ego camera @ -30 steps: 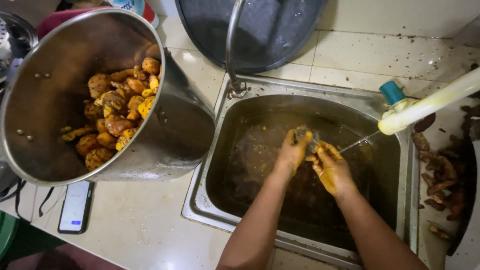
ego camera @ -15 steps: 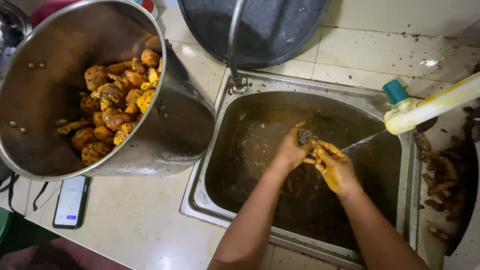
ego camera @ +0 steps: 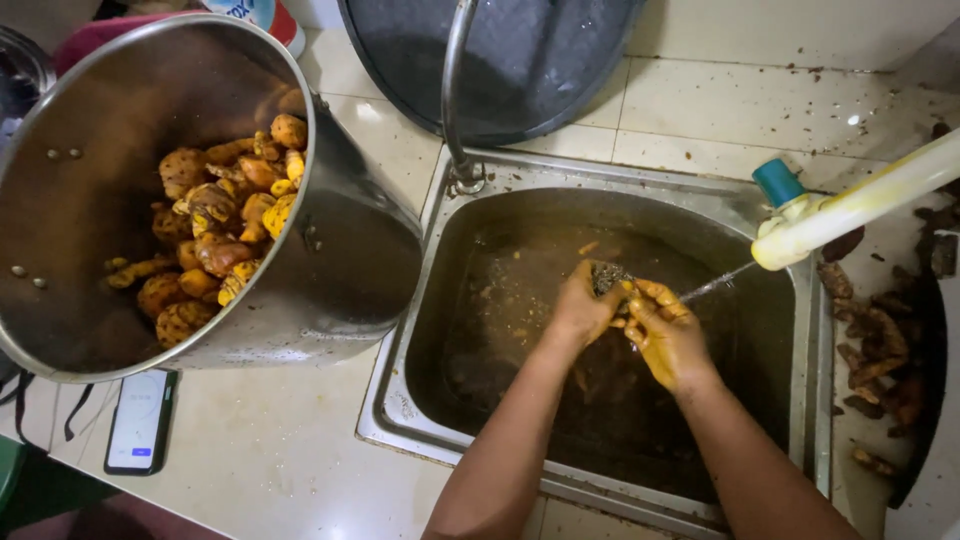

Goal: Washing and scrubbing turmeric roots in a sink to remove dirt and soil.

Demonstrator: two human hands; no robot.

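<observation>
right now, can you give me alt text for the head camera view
Two hands, the left hand and the right hand, scrub a small dark root under a thin stream from a white pipe over a steel sink. A large steel pot of yellow-orange pieces stands beside it.

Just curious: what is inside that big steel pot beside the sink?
The big steel pot holds a heap of orange-yellow root pieces, piled against its right wall. What lies beneath the top layer is covered.
</observation>
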